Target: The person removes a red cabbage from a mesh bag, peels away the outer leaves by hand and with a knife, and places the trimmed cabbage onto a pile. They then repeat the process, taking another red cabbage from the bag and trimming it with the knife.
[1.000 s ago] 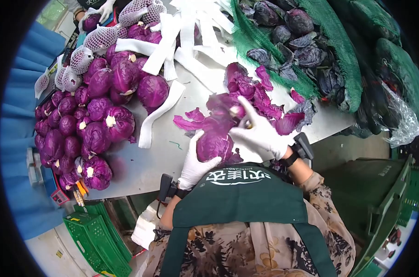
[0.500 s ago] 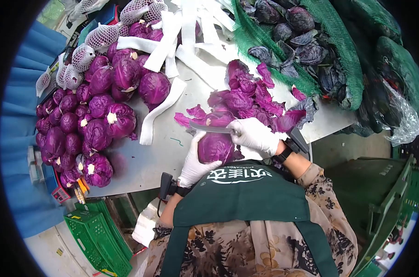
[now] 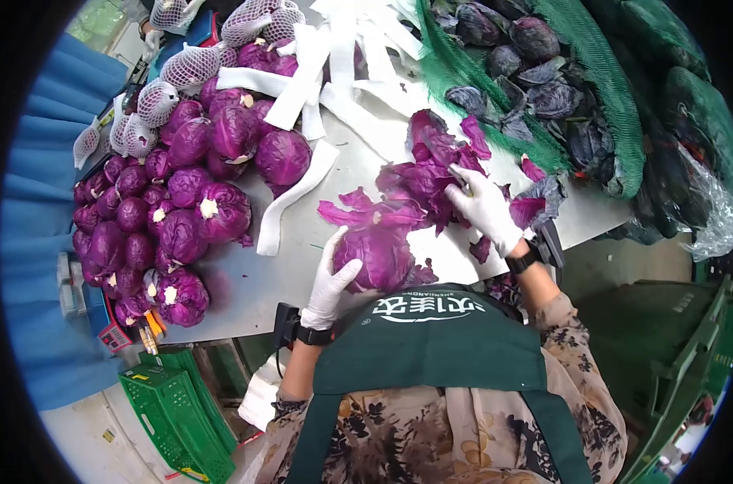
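A trimmed red cabbage [image 3: 378, 256] rests on the metal table close to my apron. My left hand [image 3: 331, 284], in a white glove, grips its left side with thumb and fingers around the curve. Loose purple leaves [image 3: 411, 184] lie just beyond it, one spread leaf against the cabbage's top. Among the leaves on the right is my gloved right hand [image 3: 489, 211], its fingers curled towards them. Something small and dark shows between those fingers, too hidden to name. No knife blade can be seen.
Whole red cabbages [image 3: 190, 189] are piled on the left, some in white foam nets [image 3: 190, 66]. White foam sleeves [image 3: 300, 77] lie at the back. A green mesh sack [image 3: 616, 105] holds dark cabbages at right. Green crates [image 3: 173, 419] stand below the table's left side.
My right hand has moved from above the cabbage to the leaves at the right. The knife it held there is out of sight. My left hand stays on the cabbage.
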A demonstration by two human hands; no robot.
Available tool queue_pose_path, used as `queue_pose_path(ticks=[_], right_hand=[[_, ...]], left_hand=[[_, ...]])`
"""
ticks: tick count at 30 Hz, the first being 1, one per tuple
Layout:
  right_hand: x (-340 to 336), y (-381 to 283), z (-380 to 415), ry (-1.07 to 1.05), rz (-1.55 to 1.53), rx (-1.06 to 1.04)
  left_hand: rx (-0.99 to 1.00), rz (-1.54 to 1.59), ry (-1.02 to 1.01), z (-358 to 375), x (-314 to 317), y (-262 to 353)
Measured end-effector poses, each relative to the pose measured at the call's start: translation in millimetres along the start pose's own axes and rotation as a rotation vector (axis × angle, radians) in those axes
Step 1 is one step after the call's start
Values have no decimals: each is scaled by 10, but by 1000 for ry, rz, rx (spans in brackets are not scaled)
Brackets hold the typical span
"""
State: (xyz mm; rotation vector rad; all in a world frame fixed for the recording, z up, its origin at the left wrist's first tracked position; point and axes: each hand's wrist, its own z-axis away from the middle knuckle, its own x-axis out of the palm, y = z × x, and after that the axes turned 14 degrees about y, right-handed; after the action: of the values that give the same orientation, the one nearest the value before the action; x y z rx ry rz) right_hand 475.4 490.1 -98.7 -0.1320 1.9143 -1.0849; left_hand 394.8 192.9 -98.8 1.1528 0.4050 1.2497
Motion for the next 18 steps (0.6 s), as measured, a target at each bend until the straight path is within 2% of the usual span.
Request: queue_pose_path(ticks=[1, 2, 4, 6, 8, 10, 12, 18], right_hand=[[-84, -255, 63, 5, 134, -165], [-73, -444, 139, 36, 139, -174], [-126, -874, 249, -99, -20, -176], [-137, -1159, 318, -342, -113, -49], [-55, -1199, 347, -280, -160, -51], [-56, -1241, 318, -336, -198, 1], [-24, -1221, 329, -292, -196, -67], [-23, -1218, 340, -300, -258, -73]], left_hand=[[66, -43, 24, -8, 62, 83], [78, -48, 28, -31, 124, 147], [270, -159, 111, -70, 275, 224], [311, -150, 123, -81, 414, 284], [420, -142, 163, -77, 515, 332], [423, -109, 178, -67, 561, 339], [505, -140, 200, -63, 558, 316], [505, -123, 239, -26, 562, 277]])
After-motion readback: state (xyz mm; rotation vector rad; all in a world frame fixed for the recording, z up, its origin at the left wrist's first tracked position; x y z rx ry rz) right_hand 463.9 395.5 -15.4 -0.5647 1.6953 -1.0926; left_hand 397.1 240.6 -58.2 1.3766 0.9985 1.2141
